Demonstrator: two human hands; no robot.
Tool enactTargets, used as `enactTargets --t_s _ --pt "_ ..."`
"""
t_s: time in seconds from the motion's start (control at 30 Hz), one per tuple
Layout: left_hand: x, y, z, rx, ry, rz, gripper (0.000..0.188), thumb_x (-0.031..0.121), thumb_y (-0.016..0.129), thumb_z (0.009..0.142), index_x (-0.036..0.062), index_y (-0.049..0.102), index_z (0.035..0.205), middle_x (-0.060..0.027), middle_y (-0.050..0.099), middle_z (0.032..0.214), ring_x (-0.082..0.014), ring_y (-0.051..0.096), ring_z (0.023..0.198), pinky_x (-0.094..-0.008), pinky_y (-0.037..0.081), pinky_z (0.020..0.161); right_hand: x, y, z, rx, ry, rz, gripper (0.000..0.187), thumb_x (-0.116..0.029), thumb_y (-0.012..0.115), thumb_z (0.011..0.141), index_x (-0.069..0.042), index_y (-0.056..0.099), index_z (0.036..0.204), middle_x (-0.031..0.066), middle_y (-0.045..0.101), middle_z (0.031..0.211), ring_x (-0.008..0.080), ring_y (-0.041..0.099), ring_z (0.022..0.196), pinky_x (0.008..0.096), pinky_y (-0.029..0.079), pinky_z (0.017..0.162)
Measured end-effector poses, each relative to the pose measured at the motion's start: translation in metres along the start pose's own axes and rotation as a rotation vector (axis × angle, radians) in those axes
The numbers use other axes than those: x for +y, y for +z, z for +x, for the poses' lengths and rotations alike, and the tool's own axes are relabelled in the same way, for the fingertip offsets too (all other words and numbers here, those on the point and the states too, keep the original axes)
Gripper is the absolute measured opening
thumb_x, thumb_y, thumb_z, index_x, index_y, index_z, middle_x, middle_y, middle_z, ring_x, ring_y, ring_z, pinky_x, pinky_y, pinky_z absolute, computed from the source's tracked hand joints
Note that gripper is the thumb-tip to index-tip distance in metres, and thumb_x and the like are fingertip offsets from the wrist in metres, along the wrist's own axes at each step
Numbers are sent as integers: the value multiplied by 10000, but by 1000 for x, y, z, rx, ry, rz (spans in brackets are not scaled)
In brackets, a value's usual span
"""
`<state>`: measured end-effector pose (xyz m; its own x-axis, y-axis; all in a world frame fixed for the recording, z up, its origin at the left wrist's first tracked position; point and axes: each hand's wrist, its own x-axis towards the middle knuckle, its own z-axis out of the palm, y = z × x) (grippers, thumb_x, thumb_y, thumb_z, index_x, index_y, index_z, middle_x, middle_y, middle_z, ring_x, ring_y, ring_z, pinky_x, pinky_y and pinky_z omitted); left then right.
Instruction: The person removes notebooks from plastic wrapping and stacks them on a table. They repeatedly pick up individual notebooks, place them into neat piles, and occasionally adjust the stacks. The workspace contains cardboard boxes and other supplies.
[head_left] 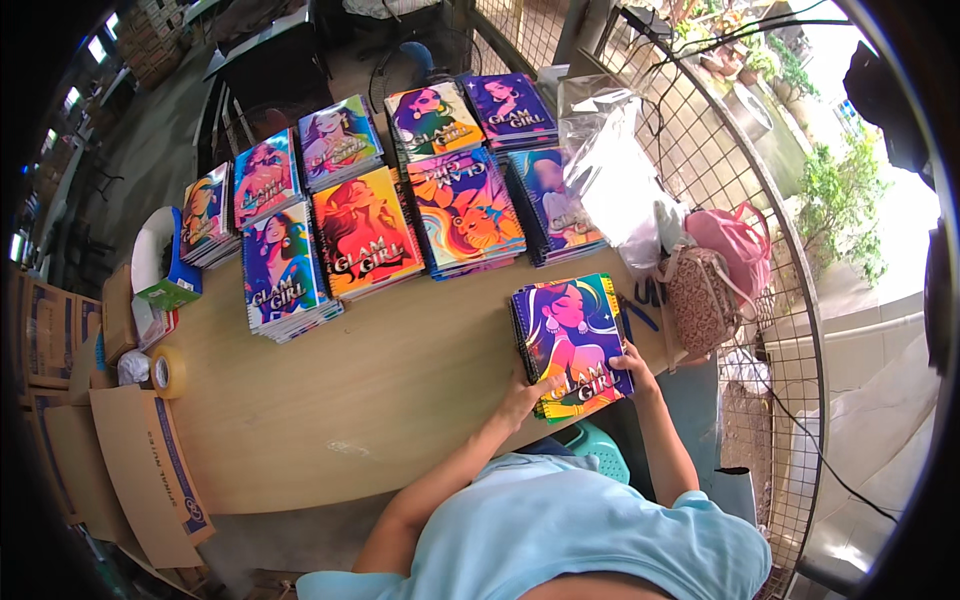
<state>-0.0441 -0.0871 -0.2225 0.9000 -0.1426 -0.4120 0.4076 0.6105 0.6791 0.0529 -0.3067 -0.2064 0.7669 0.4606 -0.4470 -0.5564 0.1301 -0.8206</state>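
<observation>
Gripping the spiral-bound notebook stack point(568, 345) at the near edge of the table point(400, 360), left hand point(527, 392) and right hand point(634, 368) pinch its lower sides, thumbs on top, other fingers mostly hidden; even pressure with spirals point(517, 322) aligned should prevent slipping.

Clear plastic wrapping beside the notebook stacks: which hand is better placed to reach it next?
Probably the right hand: it holds the spiral notebooks at their right, nearer the clear plastic wrapping. The left hand, at their lower left, is farther.
</observation>
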Motion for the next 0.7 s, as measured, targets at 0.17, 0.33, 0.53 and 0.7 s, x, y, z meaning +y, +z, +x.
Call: enactTargets --t_s 0.17,0.33,0.53,0.7 --pt "-7 22 54 53 59 5 700 172 716 755 14 291 1289 -119 511 1156 -178 540 1034 -322 456 900 -47 -18 27 -66 44 1 679 -158 611 660 6 419 1290 116 570 1145 189 589 982 298 485 862" --pt "5 54 74 73 163 26 688 203 722 754 4 321 1277 -129 511 1165 -182 533 1048 -326 447 910 -64 -50 42 -16 77 -25 615 -131 594 682 8 446 1263 110 587 1106 169 607 922 280 502 820" --pt "-12 54 96 253 94 527 778 316 666 825 -13 225 1375 -206 359 1328 -257 350 1255 -373 275 1063 -85 -71 45 -17 94 -204 729 -70 601 654 -35 404 1355 100 571 1184 179 560 1023 280 440 911" --pt "-17 69 121 255 336 217 842 376 563 898 -36 49 1423 -250 175 1440 -322 207 1340 -401 187 1101 -104 -45 37 67 114 -376 734 -310 643 829 -88 288 1432 93 472 1332 173 452 1187 289 331 1018"
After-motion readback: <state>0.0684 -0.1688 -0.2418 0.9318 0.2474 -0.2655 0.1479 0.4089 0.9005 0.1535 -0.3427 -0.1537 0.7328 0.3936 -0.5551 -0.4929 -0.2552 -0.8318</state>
